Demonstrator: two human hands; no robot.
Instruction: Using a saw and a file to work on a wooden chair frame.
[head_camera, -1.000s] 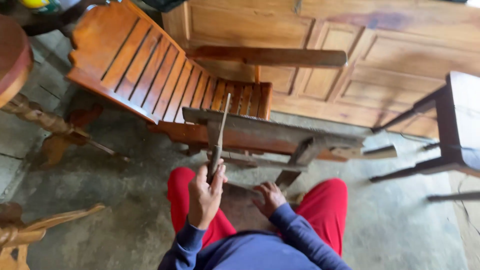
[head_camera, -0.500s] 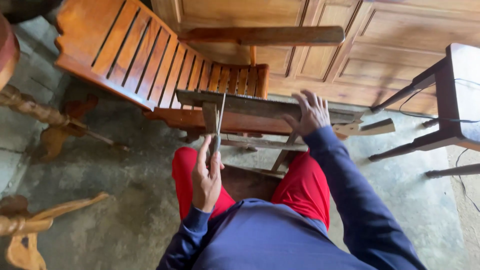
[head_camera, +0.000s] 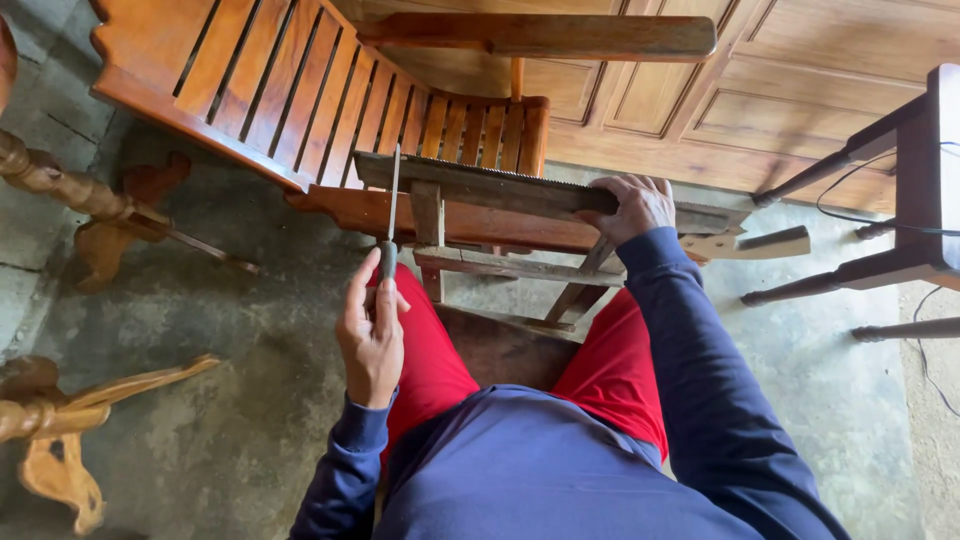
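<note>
My left hand (head_camera: 372, 340) grips the handle of a thin metal file (head_camera: 392, 205) that points up and away, its tip near the left end of a saw blade (head_camera: 480, 172). The toothed blade sits clamped along the top of a grey wooden frame (head_camera: 470, 260) in front of my knees. My right hand (head_camera: 632, 208) rests closed on the right part of that frame's top bar, over the blade. I wear red trousers and a blue long-sleeved top.
A slatted brown wooden chair (head_camera: 300, 80) lies tipped behind the frame. Wooden panelled doors (head_camera: 800, 90) fill the back. A dark table's legs (head_camera: 880, 270) stand at the right, carved wooden legs (head_camera: 60, 190) at the left, on a concrete floor (head_camera: 200, 330).
My right hand rose from my lap to the frame's top bar and settled its grip there. The left hand kept hold of the file, nearly still.
</note>
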